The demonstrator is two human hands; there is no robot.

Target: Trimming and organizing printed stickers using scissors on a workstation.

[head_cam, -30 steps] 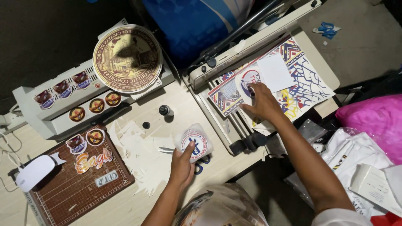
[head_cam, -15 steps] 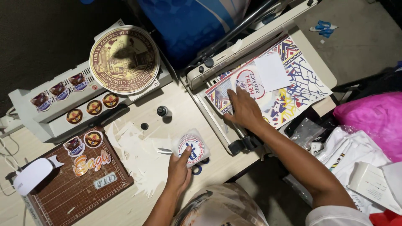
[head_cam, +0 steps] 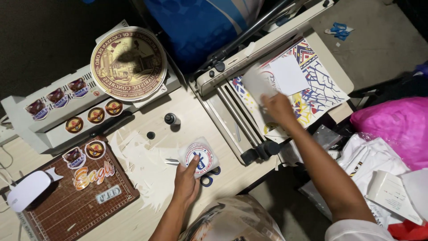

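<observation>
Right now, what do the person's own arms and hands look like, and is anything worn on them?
Both arms are bare along their visible length. The left hand and right hand show no gloves, rings or watch. At the right shoulder there is the edge of a white sleeve.

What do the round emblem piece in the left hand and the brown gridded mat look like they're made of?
Round white emblem piece held by the left hand: seemingly printed paper or sticker stock; thin, flat, slightly glossy, with cut trimmings lying beside it. Brown gridded mat: likely a matte rubbery or vinyl cutting mat, judging by its ruled lines and dull surface. Neither is certain from this view.
</observation>
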